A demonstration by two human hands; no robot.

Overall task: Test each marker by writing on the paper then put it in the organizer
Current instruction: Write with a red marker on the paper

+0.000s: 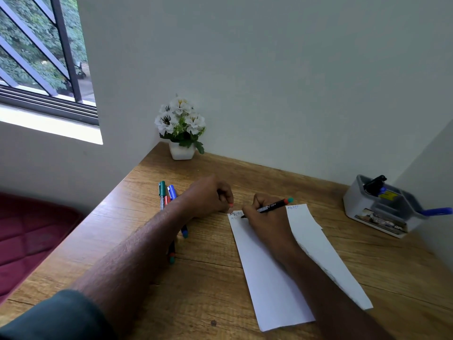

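So the right hand point(266, 223) had its fingers wrapped round a black marker point(269, 207), tip down at the paper's point(272, 278) top left corner, testing it under some earlier scribbles. Left hand point(210, 197) sat curled at that corner, pinching what looked like the cap (hard to tell), probably steadying the sheet too. Spare markers point(169, 192) waited under the left forearm, and the organizer point(382, 212) stood well apart on the right

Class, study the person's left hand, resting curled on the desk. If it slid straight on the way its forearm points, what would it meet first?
Most likely the right hand holding the marker at the top of the paper; the left hand already sits close beside it.
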